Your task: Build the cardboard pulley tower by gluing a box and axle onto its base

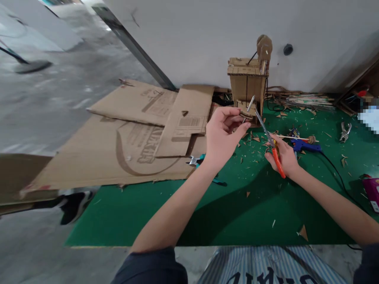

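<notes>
My left hand (223,132) pinches a small curved piece of cardboard (246,114) between thumb and fingers. A pale, pointed rod (251,103) sticks up from that piece; its exact kind is unclear. In my right hand (284,156) is a pair of scissors (277,157) with orange handles, the blades pointing up and left toward the cardboard piece. Just behind my left hand stands a cardboard box-like model (248,85) with a rounded top part and a black rod. Teal-handled pliers (195,161) lie partly hidden under my left forearm.
Flat cardboard sheets (142,146) cover the left of the green table (142,213) and overhang its edge. A blue glue gun (306,146) with a black cord lies beyond my right hand. Metal pliers (345,132), a purple box (372,191) and cardboard scraps are on the right.
</notes>
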{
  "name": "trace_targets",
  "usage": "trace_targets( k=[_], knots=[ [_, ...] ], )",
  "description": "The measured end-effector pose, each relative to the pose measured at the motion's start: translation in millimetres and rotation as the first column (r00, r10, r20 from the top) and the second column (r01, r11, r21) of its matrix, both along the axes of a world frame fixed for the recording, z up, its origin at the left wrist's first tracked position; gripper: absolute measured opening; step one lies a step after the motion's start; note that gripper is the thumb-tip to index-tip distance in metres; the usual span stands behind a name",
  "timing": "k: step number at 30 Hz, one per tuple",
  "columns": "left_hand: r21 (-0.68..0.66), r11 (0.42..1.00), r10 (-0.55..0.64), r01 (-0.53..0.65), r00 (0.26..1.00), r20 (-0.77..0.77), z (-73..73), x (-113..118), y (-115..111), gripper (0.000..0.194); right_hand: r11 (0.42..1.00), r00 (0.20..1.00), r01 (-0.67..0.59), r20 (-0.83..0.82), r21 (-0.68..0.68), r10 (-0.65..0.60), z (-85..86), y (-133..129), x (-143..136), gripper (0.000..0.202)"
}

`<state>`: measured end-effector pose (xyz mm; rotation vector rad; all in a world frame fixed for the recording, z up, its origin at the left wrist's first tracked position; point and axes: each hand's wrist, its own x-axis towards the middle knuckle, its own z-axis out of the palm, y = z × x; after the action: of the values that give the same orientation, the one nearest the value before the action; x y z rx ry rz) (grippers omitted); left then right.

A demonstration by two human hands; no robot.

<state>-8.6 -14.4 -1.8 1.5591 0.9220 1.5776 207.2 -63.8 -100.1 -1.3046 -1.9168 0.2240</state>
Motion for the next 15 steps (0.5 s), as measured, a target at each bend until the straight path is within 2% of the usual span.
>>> trace_targets(
  k=[7, 11, 15],
  knots=[
    [-0.014, 0.999, 0.029, -0.029, 1.000, -0.002, 10.8, 0, -5, 0.023, 0.987, 0.979, 0.154, 0.130, 0.036, -0.158, 4.0, 3, 1, 0.064],
    [-0.073, 0.997, 0.017, -0.013, 0.998, 0.061, 15.3, 0, -7, 0.022, 0.981, 0.964, 0.174, 0.189, 0.091, -0.188, 14.8, 3, 2, 0.068],
    [-0.149, 0.989, 0.019, -0.003, 0.994, 0.105, 17.7, 2, -7, 0.023, 0.976, 0.950, 0.204, 0.225, 0.075, -0.216, 23.1, 3, 1, 0.071]
  ],
)
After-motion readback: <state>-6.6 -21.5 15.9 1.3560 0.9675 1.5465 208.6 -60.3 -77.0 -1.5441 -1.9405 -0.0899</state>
